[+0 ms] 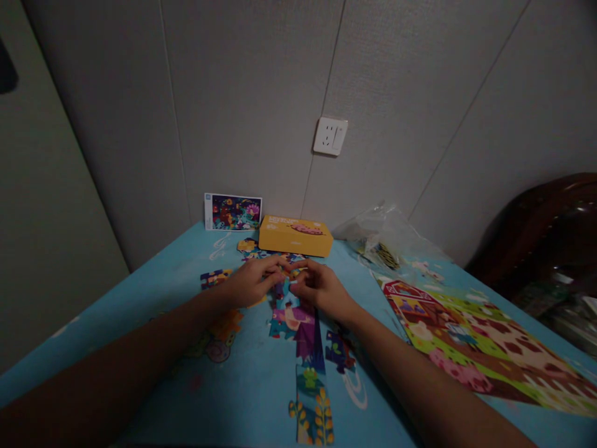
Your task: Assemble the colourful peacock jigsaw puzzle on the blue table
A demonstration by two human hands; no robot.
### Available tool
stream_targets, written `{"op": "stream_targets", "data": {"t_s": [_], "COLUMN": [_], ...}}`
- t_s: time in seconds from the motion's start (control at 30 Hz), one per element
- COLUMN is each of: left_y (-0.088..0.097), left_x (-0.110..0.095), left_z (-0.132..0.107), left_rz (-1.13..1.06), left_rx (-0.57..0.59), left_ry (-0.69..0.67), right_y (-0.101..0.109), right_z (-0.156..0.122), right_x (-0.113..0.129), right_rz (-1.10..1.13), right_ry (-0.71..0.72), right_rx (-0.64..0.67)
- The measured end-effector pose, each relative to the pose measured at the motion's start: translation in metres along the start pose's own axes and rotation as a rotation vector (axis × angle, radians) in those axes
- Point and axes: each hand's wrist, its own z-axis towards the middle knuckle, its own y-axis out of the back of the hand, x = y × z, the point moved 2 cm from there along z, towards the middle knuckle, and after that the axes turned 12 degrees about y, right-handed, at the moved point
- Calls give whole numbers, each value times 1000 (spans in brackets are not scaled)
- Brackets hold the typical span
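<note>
On the blue table (153, 292) lies a partly joined strip of colourful jigsaw pieces (305, 348), running from the middle toward me. My left hand (252, 281) and my right hand (319, 287) meet at the far end of that strip, fingers bent and pressing down on small pieces there. Their fingertips almost touch each other. What lies under the fingers is hidden. Loose pieces (214, 277) sit left of my left hand, and one dark piece (339, 350) lies beside my right forearm.
A yellow puzzle box (295, 235) and a reference picture card (232, 212) stand at the wall. A finished farm puzzle (471, 336) covers the right side, a clear plastic bag (382, 239) behind it. A dark wooden chair (541, 230) is at the right.
</note>
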Motion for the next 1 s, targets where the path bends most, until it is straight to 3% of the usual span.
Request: {"op": "stream_targets", "data": {"t_s": [0.13, 0.27, 0.47, 0.7, 1.0], "left_y": [2, 1, -5, -3, -4], "left_x": [2, 2, 5, 4, 4], "left_z": [1, 2, 2, 0, 0], "left_rz": [27, 135, 296, 276, 267], "left_rx": [-36, 17, 192, 217, 220], "left_ry": [-1, -104, -220, -197, -185], "right_y": [-2, -2, -1, -4, -5], "right_z": [-3, -5, -6, -8, -9], "right_x": [1, 2, -3, -2, 1], "right_rz": [56, 22, -66, -128, -152], "right_ry": [-131, -196, -191, -137, -133], "right_rx": [82, 164, 221, 312, 283]}}
